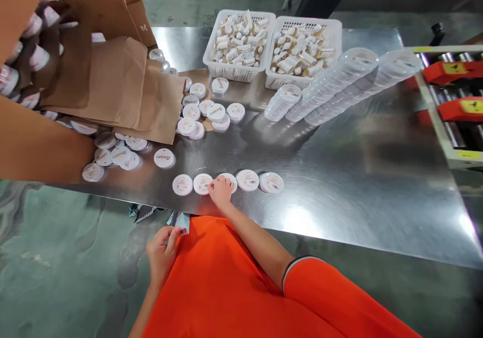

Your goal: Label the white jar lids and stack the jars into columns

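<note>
At the near table edge, a row of several round white-labelled containers (248, 180) lies flat, with small print and dark code marks on top. My right hand (221, 192) reaches over this row with bent, closed fingers. Its fingertips touch the right side of the second container from the left (202, 184), and the hand partly covers the third (231, 181). Whatever may be between those fingertips is hidden. Below the edge, by my orange shirt, my left hand (162, 252) pinches a strip of stickers (183, 222) between thumb and fingers.
An open carton (37, 152) lies on the left, with brown cardboard sheets (109, 84) and loose round containers (121, 155) spilling out. Two white baskets (236, 74) hold small bottles. Tall leaning stacks of round containers (339, 84) stand right of centre. A roller conveyor (453, 101) borders the right.
</note>
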{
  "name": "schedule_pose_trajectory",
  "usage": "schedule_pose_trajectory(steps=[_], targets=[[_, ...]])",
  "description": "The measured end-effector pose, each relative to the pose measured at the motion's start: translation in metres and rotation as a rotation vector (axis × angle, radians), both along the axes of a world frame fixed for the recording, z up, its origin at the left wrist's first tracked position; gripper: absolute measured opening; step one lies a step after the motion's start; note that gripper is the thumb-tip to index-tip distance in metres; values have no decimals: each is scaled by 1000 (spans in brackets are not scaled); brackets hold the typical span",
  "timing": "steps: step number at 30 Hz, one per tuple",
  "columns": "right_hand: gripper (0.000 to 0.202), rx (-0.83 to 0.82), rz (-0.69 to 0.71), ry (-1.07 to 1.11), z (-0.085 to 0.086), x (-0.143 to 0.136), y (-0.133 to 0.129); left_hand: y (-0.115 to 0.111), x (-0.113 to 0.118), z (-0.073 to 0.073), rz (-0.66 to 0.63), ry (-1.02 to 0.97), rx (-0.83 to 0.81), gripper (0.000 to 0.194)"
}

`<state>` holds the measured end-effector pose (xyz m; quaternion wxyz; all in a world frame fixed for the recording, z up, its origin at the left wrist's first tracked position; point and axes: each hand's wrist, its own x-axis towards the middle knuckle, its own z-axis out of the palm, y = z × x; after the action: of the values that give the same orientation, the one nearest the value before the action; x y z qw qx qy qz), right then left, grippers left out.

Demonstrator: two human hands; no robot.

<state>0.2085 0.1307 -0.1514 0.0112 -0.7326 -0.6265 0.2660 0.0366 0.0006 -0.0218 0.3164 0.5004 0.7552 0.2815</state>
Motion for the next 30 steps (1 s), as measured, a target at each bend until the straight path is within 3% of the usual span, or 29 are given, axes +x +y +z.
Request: schedule_pose_trajectory(steps=[3, 8, 12, 17, 19, 21, 25, 28, 30], targets=[[24, 1, 70, -26, 1, 1, 5, -1, 0, -1, -2, -6, -13, 40], [30, -37, 72, -66, 4, 3, 13, -4, -1, -1, 6, -35, -37, 39], [19, -20, 108, -60, -4, 8, 13, -6, -3, 0, 24, -32, -30, 38], [21, 30, -14, 115, -1, 18, 14, -6, -3, 1, 20, -19, -18, 38], [18, 71, -47, 353, 12, 18, 7, -4, -3, 3, 18, -25, 1, 37], [18, 68, 24, 710, 33, 12, -6, 1, -2, 7, 27, -32, 26, 36], [36, -221, 262, 1350, 84, -14, -42, 15, 0, 17, 64, -30, 77, 34], [24, -260, 188, 1413, 110, -31, -56, 21, 1, 18, 79, -77, 98, 28], [17, -229, 113, 1385, 117, -36, -56, 20, 1, 16, 105, -193, 127, 21]])
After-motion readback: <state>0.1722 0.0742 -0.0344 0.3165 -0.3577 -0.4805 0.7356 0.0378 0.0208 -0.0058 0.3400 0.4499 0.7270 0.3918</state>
